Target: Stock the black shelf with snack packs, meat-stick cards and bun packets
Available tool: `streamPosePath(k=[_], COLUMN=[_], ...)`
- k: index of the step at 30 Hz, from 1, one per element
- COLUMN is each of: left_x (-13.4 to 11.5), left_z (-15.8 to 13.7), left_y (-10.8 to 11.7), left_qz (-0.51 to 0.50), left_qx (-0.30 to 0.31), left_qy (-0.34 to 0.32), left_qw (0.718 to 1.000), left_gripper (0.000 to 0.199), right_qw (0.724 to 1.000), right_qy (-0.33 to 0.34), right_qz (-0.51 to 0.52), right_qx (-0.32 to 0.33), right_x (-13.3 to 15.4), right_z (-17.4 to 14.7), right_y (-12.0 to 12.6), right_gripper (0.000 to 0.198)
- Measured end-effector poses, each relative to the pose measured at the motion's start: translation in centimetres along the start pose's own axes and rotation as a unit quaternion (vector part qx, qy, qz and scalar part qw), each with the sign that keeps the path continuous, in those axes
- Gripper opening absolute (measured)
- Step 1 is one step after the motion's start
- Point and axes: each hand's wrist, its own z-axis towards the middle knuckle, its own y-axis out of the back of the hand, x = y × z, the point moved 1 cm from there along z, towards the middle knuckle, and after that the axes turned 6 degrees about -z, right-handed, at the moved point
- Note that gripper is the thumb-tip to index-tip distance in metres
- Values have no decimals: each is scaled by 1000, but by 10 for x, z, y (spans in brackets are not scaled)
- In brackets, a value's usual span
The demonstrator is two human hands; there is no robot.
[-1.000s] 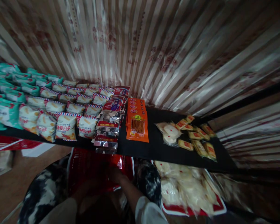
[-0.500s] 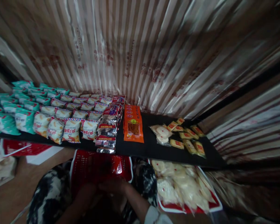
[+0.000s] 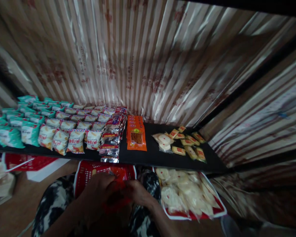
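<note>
In the dim lower middle of the head view, my left hand (image 3: 101, 187) and my right hand (image 3: 138, 192) are close together over a red plastic basket (image 3: 82, 176) between my knees. Both have their fingers closed on an orange-red packet (image 3: 119, 174), one at each side; its lower part is lost in shadow. Above them, on the black shelf (image 3: 135, 158), lie flat orange snack packets (image 3: 136, 136) with brown sticks showing through a window. To their left is a stack of silver and red packets (image 3: 111, 141).
White shrimp-snack bags (image 3: 75, 141) and teal bags (image 3: 29, 133) stand in rows at left. Small yellow-wrapped cakes (image 3: 179, 150) and bagged white round cakes (image 3: 164, 141) lie at right. Below is a basket of bagged white cakes (image 3: 187, 192). Another red basket (image 3: 27, 161) sits lower left.
My hands have risen from low in the basket, with the orange-red packet between them. The camera view has shifted slightly, so the shelf's right side appears farther left.
</note>
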Motion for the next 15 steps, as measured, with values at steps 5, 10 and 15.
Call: streamPosePath(k=[5, 10, 15], left_x=[-23, -44, -40], left_z=[19, 25, 29], left_y=[23, 31, -8], left_qz=[25, 13, -76], left_qx=[-158, -314, -270], left_qy=[-67, -41, -25], left_qw=[985, 949, 959], left_gripper=[35, 42, 41], right_qw=[989, 946, 882], right_qy=[19, 10, -22], right_qz=[131, 288, 412], right_qx=[-66, -150, -229], right_x=[12, 14, -1], right_z=[-13, -16, -10], right_y=[24, 45, 57], right_gripper=[33, 37, 43])
